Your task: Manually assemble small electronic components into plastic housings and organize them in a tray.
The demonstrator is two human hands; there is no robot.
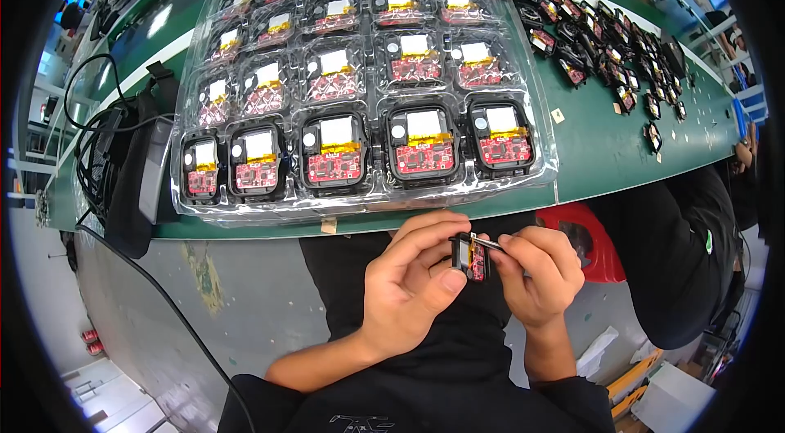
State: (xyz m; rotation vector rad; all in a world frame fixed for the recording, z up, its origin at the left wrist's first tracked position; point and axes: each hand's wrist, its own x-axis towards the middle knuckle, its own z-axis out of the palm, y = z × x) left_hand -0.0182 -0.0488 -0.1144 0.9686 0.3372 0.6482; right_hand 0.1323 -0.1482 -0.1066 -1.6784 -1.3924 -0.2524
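Note:
In front of my body, below the table edge, my left hand [413,282] grips a small black-framed electronic module [472,261] by its sides, thumb near and fingers beyond. Its red circuit board and a strip of yellow tape are turned toward my right hand [541,273]. That hand pinches a pair of metal tweezers [491,244], their tips at the upper part of the module; whether they grip anything is too small to tell. Just beyond my hands, a clear plastic tray [360,206] holds rows of similar modules with white blocks, yellow tape and red boards.
The tray rests on a green table [593,159]. At the right lies a heap of black-framed modules [605,44]. Black cables [94,147] bunch at the left edge, one hanging down. A red stool [601,249] and a person in black clothes [675,253] are close on the right.

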